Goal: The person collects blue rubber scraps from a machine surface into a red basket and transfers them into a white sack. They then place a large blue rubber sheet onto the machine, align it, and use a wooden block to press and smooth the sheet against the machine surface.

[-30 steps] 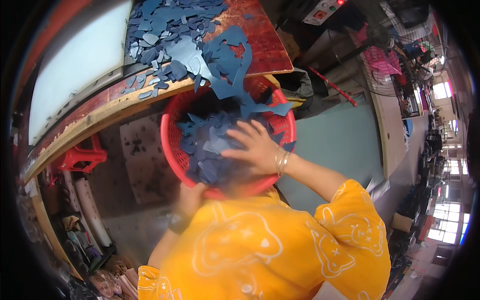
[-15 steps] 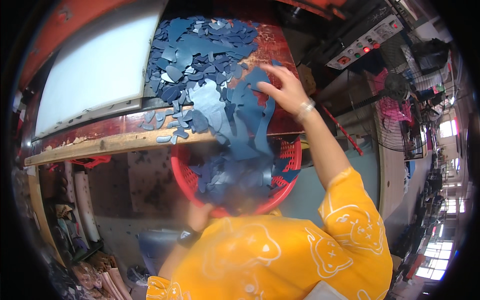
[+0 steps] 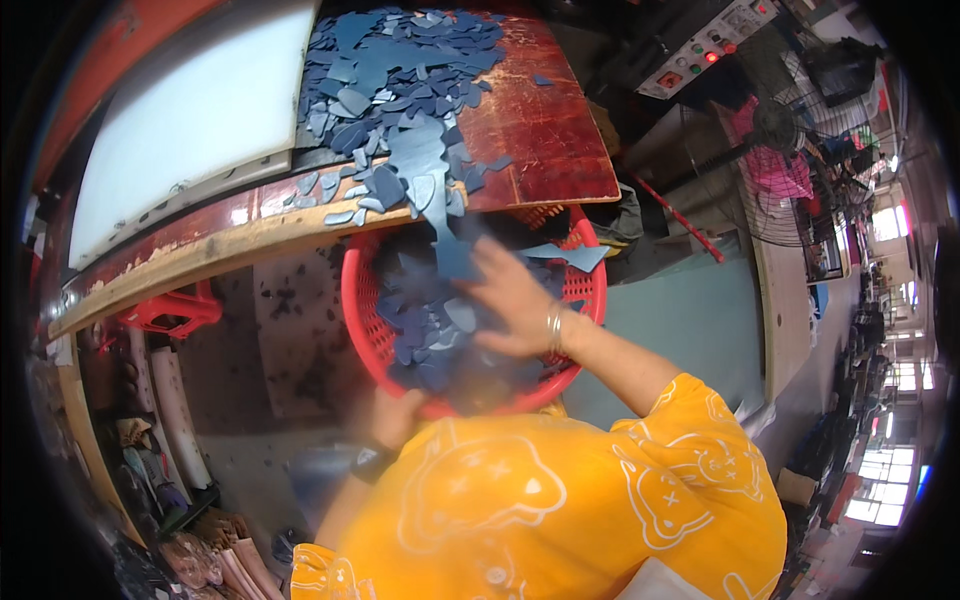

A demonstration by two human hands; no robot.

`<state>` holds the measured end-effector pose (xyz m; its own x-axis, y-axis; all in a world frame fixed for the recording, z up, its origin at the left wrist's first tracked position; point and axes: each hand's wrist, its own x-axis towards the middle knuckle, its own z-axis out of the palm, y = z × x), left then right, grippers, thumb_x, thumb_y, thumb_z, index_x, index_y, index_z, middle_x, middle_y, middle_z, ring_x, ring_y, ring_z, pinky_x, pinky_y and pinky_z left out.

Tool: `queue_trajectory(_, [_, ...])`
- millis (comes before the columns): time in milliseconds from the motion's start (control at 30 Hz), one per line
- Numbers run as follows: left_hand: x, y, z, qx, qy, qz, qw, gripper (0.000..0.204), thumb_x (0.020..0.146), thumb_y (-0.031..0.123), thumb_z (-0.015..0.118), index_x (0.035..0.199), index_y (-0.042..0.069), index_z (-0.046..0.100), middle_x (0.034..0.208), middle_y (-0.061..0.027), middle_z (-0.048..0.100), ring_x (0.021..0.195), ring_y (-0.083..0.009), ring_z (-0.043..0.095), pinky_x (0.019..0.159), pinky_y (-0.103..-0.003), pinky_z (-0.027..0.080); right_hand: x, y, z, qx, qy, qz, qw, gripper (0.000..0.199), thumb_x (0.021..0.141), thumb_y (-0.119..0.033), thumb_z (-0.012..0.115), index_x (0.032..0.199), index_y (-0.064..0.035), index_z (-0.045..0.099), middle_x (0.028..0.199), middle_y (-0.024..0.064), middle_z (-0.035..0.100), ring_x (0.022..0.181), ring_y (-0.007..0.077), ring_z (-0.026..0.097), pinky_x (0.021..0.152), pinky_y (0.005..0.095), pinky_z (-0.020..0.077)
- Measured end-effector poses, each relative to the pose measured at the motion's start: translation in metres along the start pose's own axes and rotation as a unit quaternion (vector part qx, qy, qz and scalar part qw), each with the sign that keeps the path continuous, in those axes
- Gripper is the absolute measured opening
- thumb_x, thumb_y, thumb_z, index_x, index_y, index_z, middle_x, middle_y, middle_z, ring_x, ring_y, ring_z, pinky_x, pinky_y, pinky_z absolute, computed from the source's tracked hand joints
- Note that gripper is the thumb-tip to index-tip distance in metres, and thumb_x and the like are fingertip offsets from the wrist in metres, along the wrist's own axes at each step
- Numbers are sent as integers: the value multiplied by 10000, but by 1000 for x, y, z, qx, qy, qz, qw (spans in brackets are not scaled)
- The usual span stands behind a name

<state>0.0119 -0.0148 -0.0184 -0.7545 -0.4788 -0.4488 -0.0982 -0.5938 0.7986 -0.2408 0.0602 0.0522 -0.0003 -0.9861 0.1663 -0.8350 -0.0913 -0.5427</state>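
A red plastic basket [image 3: 362, 345] sits against my body under the table edge, with blue scrap pieces [image 3: 425, 318] inside. My left hand [image 3: 396, 416], slightly blurred, is closed on its near left rim. Over the basket, my right hand [image 3: 512, 298] is open, fingers spread, beside a long blue offcut [image 3: 418, 155] that hangs from the table into the basket. Another blue strip [image 3: 580, 256] lies across the right rim. On the table spreads a heap of small blue cut pieces [image 3: 420, 75], some near the wooden front edge.
A white board [image 3: 195, 135] lies left of the heap on the red worn tabletop [image 3: 545, 135]. At the right stand a control panel with lit buttons [image 3: 705, 55] and a wire-caged fan [image 3: 780, 135]. Below the table are a red stool [image 3: 175, 312] and upright rolls [image 3: 178, 410].
My right hand has come down from the tabletop to above the basket. Blue offcuts from the table's right part have gone down into the basket, baring red surface. My left hand stays at the rim.
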Motion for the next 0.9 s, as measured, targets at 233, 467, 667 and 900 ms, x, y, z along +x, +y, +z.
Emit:
queue_trajectory(233, [-11,-4,-14,-28,-16,28,999,434,728,-63,481,1156,-28,546,1031,-61,634,891,-188,643,773,-313,526,21,-58,-51,60,-201,-43,977,383,798,-270,660,1132,-85,624,1170,125,603,1120,313,537,996,450,372])
queue_trajectory(467, [31,-6,-21,1,-30,23,999,360,747,-39,551,1105,-17,586,992,-59,654,881,-189,641,774,-322,521,186,33,-105,32,31,-89,995,290,808,-194,650,1080,-92,672,1162,146,610,1128,317,543,971,398,428])
queue_trajectory(667, [70,12,-3,-5,-10,54,998,372,764,-33,586,1133,-9,556,1054,-53,627,977,-168,597,856,-322,476,368,173,-118,-60,15,9,998,493,854,-363,609,1286,-134,548,1344,203,479,1254,360,445,1059,413,346])
queue_trajectory(900, [92,1,-5,110,170,2,979,407,757,18,667,1141,2,535,1054,-63,609,993,-171,582,878,-316,457,537,275,-86,-105,62,77,990,809,786,-720,470,1406,-202,424,1428,188,413,1334,348,371,1095,461,291])
